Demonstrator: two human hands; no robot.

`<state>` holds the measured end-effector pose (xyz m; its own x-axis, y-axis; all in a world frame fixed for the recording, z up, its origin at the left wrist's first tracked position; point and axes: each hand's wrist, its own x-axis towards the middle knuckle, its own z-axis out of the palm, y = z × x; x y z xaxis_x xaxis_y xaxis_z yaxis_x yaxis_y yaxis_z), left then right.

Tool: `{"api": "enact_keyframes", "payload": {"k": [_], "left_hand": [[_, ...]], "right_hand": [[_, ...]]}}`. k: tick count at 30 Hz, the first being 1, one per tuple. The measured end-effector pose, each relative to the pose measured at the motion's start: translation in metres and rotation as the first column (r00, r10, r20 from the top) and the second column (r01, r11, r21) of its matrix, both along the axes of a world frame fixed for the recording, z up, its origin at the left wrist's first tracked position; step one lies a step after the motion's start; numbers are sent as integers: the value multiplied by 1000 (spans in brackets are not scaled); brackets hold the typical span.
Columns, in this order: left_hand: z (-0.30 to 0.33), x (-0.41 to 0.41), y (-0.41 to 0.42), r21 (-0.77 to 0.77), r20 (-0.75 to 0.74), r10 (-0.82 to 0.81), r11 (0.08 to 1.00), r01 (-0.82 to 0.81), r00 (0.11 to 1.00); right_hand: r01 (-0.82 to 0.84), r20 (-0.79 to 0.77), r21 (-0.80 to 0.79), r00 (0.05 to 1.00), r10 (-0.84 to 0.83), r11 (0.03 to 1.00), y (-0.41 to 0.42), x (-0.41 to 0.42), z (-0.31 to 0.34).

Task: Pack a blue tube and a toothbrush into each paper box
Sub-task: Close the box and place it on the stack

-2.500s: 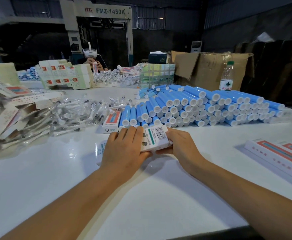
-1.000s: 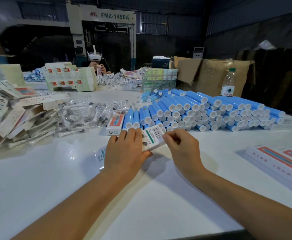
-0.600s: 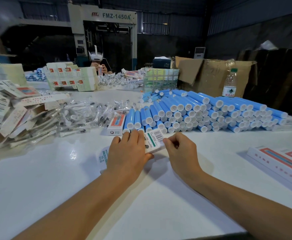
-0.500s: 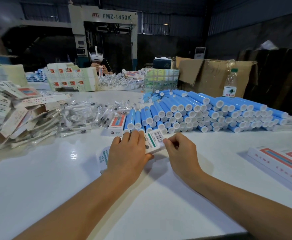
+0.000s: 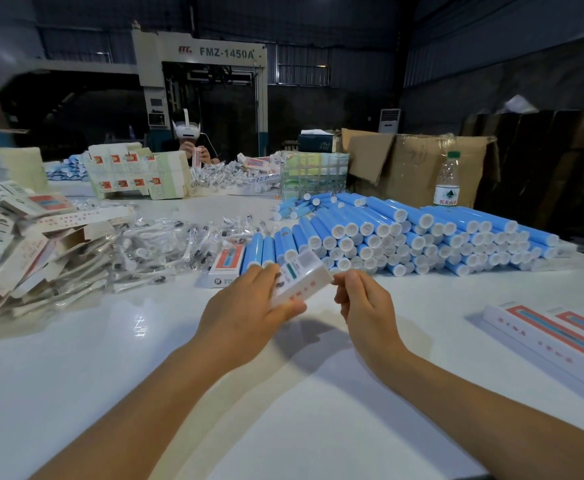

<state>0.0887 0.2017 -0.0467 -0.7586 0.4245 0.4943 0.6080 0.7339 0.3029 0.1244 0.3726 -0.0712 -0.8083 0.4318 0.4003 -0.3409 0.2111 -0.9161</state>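
Observation:
My left hand grips a white paper box with a green stripe and red print, lifted off the white table and tilted. My right hand is at the box's right end, fingertips curled toward it; I cannot tell whether they touch it. Behind the hands lies a large stack of blue tubes with white caps. Wrapped toothbrushes are piled to the left. One packed box lies in front of the tubes.
Flat and folded box blanks are heaped at the far left. Packed boxes lie in a row at the right edge. A water bottle, cardboard cartons and another person are across the table.
The box was lying on the table under my left hand; it is now lifted and turned, with its long side showing. My right hand stays at its right end.

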Motion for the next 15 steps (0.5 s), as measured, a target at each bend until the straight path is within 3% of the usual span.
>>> {"api": "enact_keyframes", "payload": {"k": [2,4,7,9,11,15], "left_hand": [[9,1,-4,297,50,-168,944,146,985],[19,5,-4,610,180,-304,780,136,936],[21,9,0,901,371,-642,425,-91,671],[15,7,5,929,363,-767,255,-268,529],[8,6,11,896,361,-814,167,-411,456],[-1,3,17,840,378,-816,105,-532,436]], "right_hand": [[-3,3,32,1000,3,999,0,0,-1],[-18,-11,97,1000,19,995,-2,0,-2],[-98,-42,211,993,109,973,-9,4,-2],[-149,-33,237,986,161,960,-13,7,-1],[-172,27,307,985,172,936,-15,9,-1],[-247,207,586,966,152,772,-21,9,-3]]}}
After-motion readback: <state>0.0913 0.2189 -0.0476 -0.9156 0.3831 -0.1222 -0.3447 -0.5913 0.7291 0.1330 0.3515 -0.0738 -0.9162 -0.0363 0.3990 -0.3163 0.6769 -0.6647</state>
